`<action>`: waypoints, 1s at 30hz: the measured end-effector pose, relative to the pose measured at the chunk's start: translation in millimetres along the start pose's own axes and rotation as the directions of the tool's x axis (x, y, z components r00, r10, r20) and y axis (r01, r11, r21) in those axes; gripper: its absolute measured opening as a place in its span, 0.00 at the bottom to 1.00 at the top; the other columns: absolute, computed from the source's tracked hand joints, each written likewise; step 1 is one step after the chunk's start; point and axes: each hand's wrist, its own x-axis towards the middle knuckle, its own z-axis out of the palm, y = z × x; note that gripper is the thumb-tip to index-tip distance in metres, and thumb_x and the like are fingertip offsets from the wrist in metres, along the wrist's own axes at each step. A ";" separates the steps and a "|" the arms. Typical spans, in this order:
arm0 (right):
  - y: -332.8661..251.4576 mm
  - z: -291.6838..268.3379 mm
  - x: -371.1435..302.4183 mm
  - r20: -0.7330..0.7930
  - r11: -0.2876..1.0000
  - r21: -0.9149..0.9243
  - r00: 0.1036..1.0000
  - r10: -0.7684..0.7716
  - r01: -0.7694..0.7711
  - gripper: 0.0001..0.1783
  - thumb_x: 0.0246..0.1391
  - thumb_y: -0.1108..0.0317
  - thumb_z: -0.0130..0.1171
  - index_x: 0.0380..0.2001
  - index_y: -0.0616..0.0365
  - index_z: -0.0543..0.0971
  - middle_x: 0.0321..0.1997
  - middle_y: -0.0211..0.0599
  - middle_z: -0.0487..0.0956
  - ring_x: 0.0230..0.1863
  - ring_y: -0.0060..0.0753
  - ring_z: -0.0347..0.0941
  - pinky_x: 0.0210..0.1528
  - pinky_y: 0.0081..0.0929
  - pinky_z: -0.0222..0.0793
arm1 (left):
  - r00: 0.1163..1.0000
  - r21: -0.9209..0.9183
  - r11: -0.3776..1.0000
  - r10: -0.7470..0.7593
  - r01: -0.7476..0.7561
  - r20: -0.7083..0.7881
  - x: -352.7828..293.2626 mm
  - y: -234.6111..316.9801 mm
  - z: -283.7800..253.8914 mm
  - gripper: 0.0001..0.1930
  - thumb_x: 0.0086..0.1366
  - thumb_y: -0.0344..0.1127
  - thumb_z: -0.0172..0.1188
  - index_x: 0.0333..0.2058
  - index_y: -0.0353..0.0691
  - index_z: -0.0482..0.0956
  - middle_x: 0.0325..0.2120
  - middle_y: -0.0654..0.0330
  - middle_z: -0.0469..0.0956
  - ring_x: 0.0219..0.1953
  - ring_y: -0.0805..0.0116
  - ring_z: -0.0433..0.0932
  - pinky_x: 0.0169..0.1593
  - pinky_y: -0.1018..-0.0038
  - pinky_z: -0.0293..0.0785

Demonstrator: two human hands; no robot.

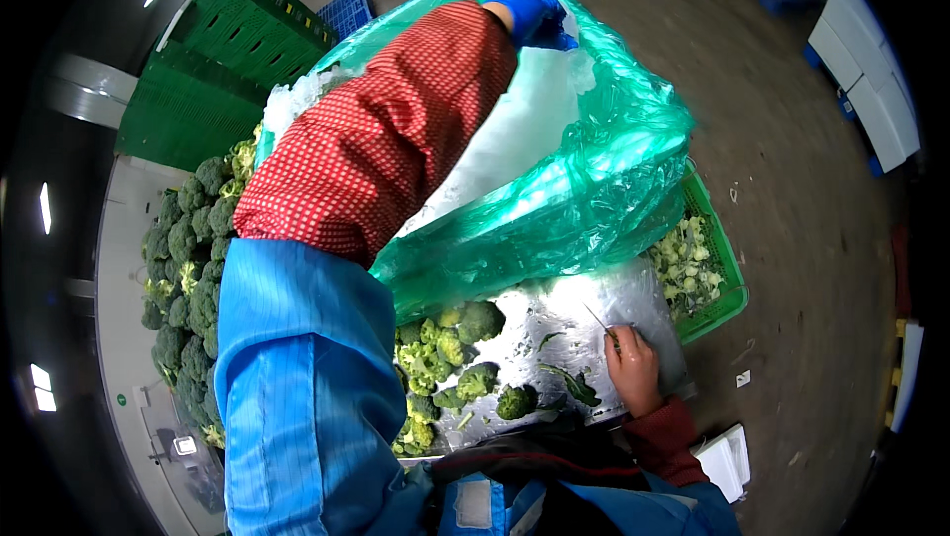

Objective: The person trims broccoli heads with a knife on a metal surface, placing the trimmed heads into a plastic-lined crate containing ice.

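Observation:
My left hand point(534, 17), in a blue glove, reaches to the far side of a large container lined with a green plastic bag point(594, 180). It is over the far rim of a white layer point(515, 130) inside the bag. Its fingers point down and are partly hidden, so their grip is unclear. Bare, my right hand point(633, 370) rests on the metal table point(534, 308), closed round a small knife point(597, 318) whose thin blade points away to the left. Between my arms, several broccoli florets point(477, 380) and loose leaves point(571, 386) lie on the metal.
A big heap of broccoli heads point(188, 259) rises at the left, beside stacked green crates point(218, 51). A green basket point(730, 293) of pale trimmings point(688, 269) sits right of the table. White boxes point(861, 51) stand far right; a blue pallet point(346, 11) lies behind.

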 end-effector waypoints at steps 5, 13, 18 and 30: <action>9.1 -5.0 -8.6 0.036 0.997 -0.007 0.996 0.078 -0.078 0.06 0.51 0.71 0.57 0.32 0.58 0.73 0.29 0.46 0.76 0.29 0.53 0.73 0.29 0.42 0.69 | 0.984 -0.276 0.949 -0.173 0.155 -0.042 -48.2 -1.9 -55.9 0.12 0.63 0.34 0.55 0.44 0.36 0.75 0.38 0.55 0.78 0.41 0.61 0.78 0.45 0.64 0.77; -20.5 8.5 8.3 0.113 0.999 -0.015 0.993 -0.033 0.035 0.06 0.48 0.72 0.58 0.29 0.57 0.72 0.27 0.42 0.75 0.26 0.48 0.74 0.26 0.38 0.70 | 0.999 0.892 0.450 -0.004 -0.036 0.043 -133.2 -145.5 -84.4 0.44 0.48 0.39 0.69 0.62 0.41 0.55 0.59 0.44 0.59 0.60 0.46 0.60 0.62 0.62 0.59; -27.9 7.9 11.7 0.147 0.998 -0.057 0.989 -0.016 0.025 0.06 0.49 0.71 0.58 0.31 0.57 0.73 0.28 0.43 0.75 0.27 0.50 0.74 0.27 0.39 0.70 | 0.979 0.922 0.377 -0.202 0.087 -0.010 -100.1 -143.5 -52.5 0.37 0.54 0.52 0.62 0.59 0.43 0.61 0.57 0.49 0.64 0.58 0.49 0.63 0.57 0.61 0.64; -3.0 15.3 3.6 0.117 1.000 0.015 0.993 0.006 -0.008 0.06 0.49 0.71 0.58 0.29 0.58 0.72 0.27 0.45 0.75 0.27 0.51 0.73 0.26 0.40 0.69 | 0.962 0.599 0.794 0.075 0.101 -0.262 -119.4 -153.3 -74.2 0.16 0.62 0.44 0.56 0.40 0.37 0.75 0.33 0.45 0.78 0.35 0.49 0.77 0.40 0.64 0.72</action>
